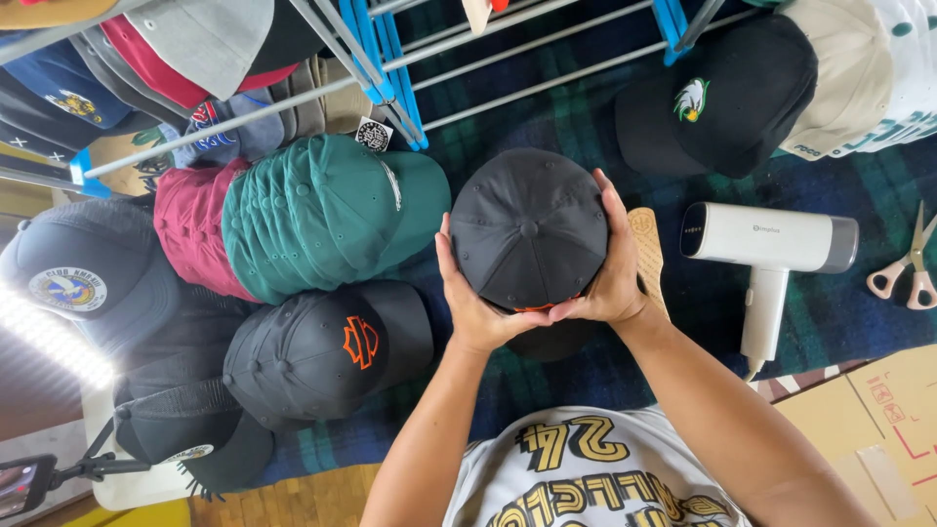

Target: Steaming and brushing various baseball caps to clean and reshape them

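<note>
I hold a dark grey baseball cap [527, 224] crown-up between both hands, above a dark plaid blanket [547, 107]. My left hand [467, 298] cups its left and near side. My right hand [613, 263] wraps its right side, thumbs meeting under an orange patch at the near edge. A wooden form [646, 246] pokes out just behind my right hand. A black cap with an orange emblem [327, 346] lies to the left of my left hand.
A stack of green caps [322, 210] and maroon caps [195, 229] lies to the left, with more dark caps around. A white handheld steamer [771, 244], pink-handled scissors [908, 263] and a black cap with a bird emblem [717, 98] lie to the right. A metal rack [508, 49] stands behind; cardboard [878, 410] lies at near right.
</note>
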